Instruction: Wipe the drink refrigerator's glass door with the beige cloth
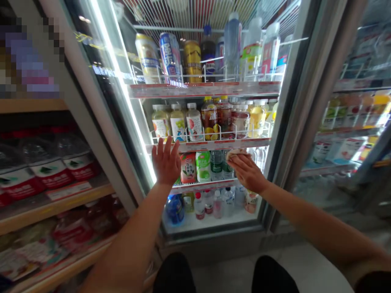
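My left hand (166, 162) is raised flat with its fingers spread, palm towards the left end of the third shelf's front rail (214, 145) in the open drinks fridge. It holds nothing. My right hand (248, 173) is closed over a pale crumpled cloth (236, 153) and presses it against the same shelf's rail, further right. Between the two hands stand a pink carton (188, 167), a green carton (203, 166) and green-labelled water bottles (216, 164). Juice and tea bottles (210, 119) line the shelf just above the hands.
Cans and tall bottles (192, 61) fill the top shelf, and small bottles (200, 205) stand on the fridge floor. The open glass door (100, 122) hangs to the left. Wooden shelves with packaged goods (51, 175) are at far left, and a closed fridge door (351, 122) at right.
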`<state>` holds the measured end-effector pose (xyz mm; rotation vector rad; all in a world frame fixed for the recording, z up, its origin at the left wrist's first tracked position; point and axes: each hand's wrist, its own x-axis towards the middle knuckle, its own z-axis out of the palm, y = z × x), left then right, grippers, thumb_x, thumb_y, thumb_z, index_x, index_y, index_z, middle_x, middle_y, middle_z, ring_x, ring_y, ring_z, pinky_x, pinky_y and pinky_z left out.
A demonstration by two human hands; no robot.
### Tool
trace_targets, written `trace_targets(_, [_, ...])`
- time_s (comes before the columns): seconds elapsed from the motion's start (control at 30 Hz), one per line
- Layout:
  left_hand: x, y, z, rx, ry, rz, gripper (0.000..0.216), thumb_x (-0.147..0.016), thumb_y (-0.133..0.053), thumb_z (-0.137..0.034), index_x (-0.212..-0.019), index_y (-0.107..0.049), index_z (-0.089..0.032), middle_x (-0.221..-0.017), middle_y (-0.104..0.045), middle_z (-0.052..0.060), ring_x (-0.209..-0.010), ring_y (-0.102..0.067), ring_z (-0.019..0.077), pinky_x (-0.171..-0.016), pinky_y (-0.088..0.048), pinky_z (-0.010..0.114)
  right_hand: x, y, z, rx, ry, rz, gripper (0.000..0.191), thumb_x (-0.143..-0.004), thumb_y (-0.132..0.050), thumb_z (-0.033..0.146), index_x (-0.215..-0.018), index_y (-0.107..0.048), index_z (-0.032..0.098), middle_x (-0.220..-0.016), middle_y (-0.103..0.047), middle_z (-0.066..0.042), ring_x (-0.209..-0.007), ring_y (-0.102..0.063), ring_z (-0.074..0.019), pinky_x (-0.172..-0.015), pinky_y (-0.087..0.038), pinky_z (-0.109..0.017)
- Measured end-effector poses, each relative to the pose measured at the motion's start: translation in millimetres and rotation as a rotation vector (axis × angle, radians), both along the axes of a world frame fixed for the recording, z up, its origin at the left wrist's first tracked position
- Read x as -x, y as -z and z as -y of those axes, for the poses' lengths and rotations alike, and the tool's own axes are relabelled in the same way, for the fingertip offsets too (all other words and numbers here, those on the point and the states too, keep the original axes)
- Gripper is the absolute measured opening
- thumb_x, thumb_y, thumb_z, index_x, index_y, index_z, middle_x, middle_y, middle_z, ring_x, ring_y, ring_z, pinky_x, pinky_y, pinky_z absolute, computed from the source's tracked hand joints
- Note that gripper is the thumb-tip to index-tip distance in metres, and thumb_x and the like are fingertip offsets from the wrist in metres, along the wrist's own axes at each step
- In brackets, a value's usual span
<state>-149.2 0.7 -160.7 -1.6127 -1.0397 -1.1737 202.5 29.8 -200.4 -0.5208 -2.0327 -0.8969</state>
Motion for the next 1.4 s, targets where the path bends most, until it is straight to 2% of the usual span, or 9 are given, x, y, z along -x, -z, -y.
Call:
trace_targets(0.1, [-0.4,0.0,0.4,-0.015,-0.009,-0.015,0.057,-0.1,-0.048,-0.02,-0.157,-0.045,-0.024,-0.163,-0.04,0.009,-0.159,-0.015,0.0242,-0.132,-0.011,0.051,-6.4,4.9,-0.4,-0.007,0.004,0.058,0.057,-0.096,-0.051,0.008,-0.152,-0.051,0.02,-0.139,-0.068,-0.011,-0.137,-0.057,-0.028,-0.119,-0.046,-0.05])
trace_targets(0.3, [-1.9,-0.8,0.9,-0.05,-0.039,-0.027,0.06,-0.099,-0.05,-0.02,-0.158,-0.042,-0.026,-0.164,-0.039,0.008,-0.159,-0.017,0.0235,-0.132,-0.012,0.049,-16.9,-2.6,-7.8,-0.022,0.063,-0.148,0.068,-0.097,-0.053,0.012,-0.161,-0.036,0.024,-0.148,-0.06,-0.014,-0.143,-0.051,-0.0324,-0.118,-0.045,-0.056])
trace_targets(0.43, [-2.1,-1.1,1.2,-0.062,-0.04,-0.042,0.059,-0.1,-0.049,-0.019,-0.158,-0.042,-0.025,-0.163,-0.041,0.009,-0.159,-0.017,0.0231,-0.132,-0.013,0.049,-19.9,-4.5,-8.4,-0.039,0.079,-0.093,0.07,-0.096,-0.055,0.011,-0.162,-0.034,0.022,-0.143,-0.063,-0.016,-0.141,-0.053,-0.0335,-0.116,-0.048,-0.056])
trace_targets(0.7, [-2.7,-0.7,0.6,-0.042,-0.038,-0.006,0.053,-0.101,-0.047,-0.022,-0.154,-0.049,-0.025,-0.16,-0.046,0.008,-0.159,-0.018,0.0234,-0.131,-0.016,0.051,-14.4,-32.5,-11.2,-0.036,0.04,-0.269,0.071,-0.098,-0.05,0.011,-0.163,-0.03,0.031,-0.158,-0.05,-0.011,-0.148,-0.044,-0.0332,-0.119,-0.044,-0.059])
trace_targets(0.9, [-3.1,-1.0,1.4,-0.065,-0.068,-0.034,0.055,-0.1,-0.047,-0.02,-0.155,-0.048,-0.024,-0.16,-0.045,0.009,-0.159,-0.017,0.0219,-0.13,-0.018,0.049,-8.8,-46.1,-11.6,-0.049,0.036,-0.21,0.072,-0.097,-0.05,0.01,-0.163,-0.03,0.033,-0.155,-0.053,-0.01,-0.146,-0.046,-0.0339,-0.118,-0.045,-0.06])
trace_targets(1.1, [-3.3,-0.1,1.4,-0.036,-0.038,0.0,0.053,-0.1,-0.047,-0.021,-0.153,-0.051,-0.025,-0.16,-0.046,0.008,-0.159,-0.016,0.0206,-0.131,-0.017,0.047,10.8,-63.3,-13.0,-0.052,0.025,-0.33,0.073,-0.098,-0.047,0.01,-0.164,-0.028,0.034,-0.156,-0.049,-0.009,-0.149,-0.041,-0.0334,-0.12,-0.042,-0.06])
trace_targets(1.2, [-3.2,0.0,1.7,-0.026,-0.03,0.002,0.054,-0.1,-0.046,-0.021,-0.153,-0.05,-0.025,-0.16,-0.046,0.007,-0.159,-0.016,0.0206,-0.131,-0.017,0.048,32.7,-55.7,-4.9,-0.026,-0.018,-0.118,0.075,-0.097,-0.047,0.008,-0.165,-0.024,0.03,-0.153,-0.054,-0.01,-0.148,-0.043,-0.0315,-0.122,-0.041,-0.058])
trace_targets(1.3, [-2.9,-0.5,1.7,-0.031,-0.042,-0.003,0.053,-0.1,-0.045,-0.02,-0.153,-0.05,-0.025,-0.16,-0.046,0.007,-0.159,-0.015,0.0206,-0.131,-0.016,0.048,54.5,-55.3,3.0,0.0,-0.115,0.218,0.068,-0.098,-0.048,0.009,-0.163,-0.032,0.025,-0.149,-0.061,-0.008,-0.143,-0.05,-0.0274,-0.122,-0.04,-0.052])
trace_targets(1.4, [-2.9,-0.9,2.0,-0.069,-0.062,-0.032,0.054,-0.101,-0.046,-0.02,-0.155,-0.048,-0.023,-0.16,-0.044,0.008,-0.159,-0.015,0.0205,-0.131,-0.016,0.046,73.2,-68.9,4.4,0.047,-0.142,0.189,0.061,-0.099,-0.048,0.01,-0.158,-0.042,0.022,-0.152,-0.059,-0.008,-0.145,-0.048,-0.0266,-0.124,-0.037,-0.051])
